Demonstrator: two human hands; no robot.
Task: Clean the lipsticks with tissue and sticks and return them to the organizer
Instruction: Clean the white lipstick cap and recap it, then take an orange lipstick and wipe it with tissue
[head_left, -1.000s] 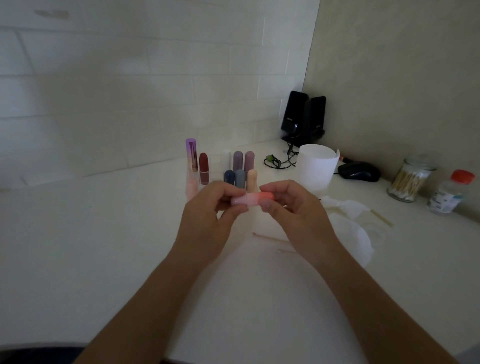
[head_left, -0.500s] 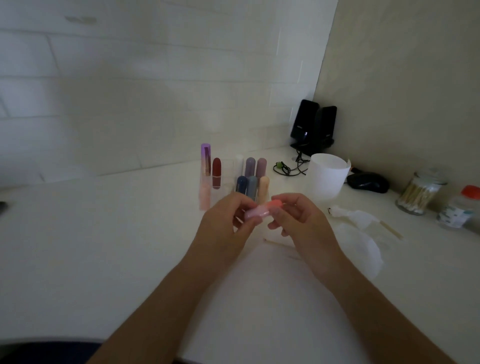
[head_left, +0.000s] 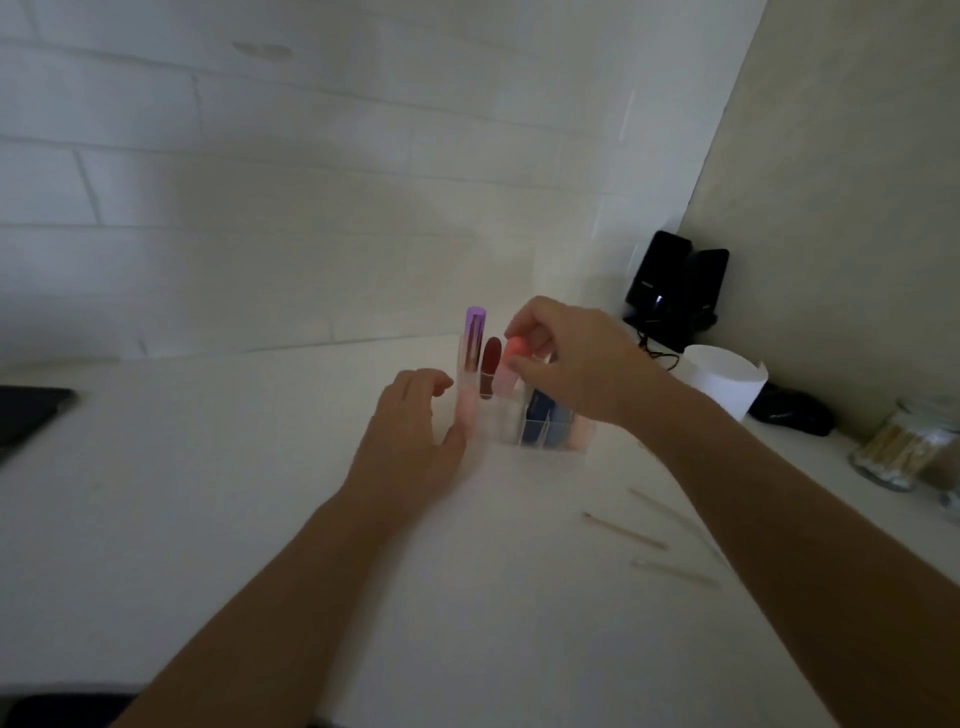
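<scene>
A clear organizer is parked upright on the counter. At its 9 o'clock end a tall purple-capped lipstick is stood upright, with a dark red lipstick right beside it at 3 o'clock. A pink lipstick with a coral cap is pinched at the top by the right hand, held upright next to the red one; whether it's fully seated can't be told. Blue lipsticks are slotted in the front row. Thin sticks are left flat at 5 o'clock, well apart.
</scene>
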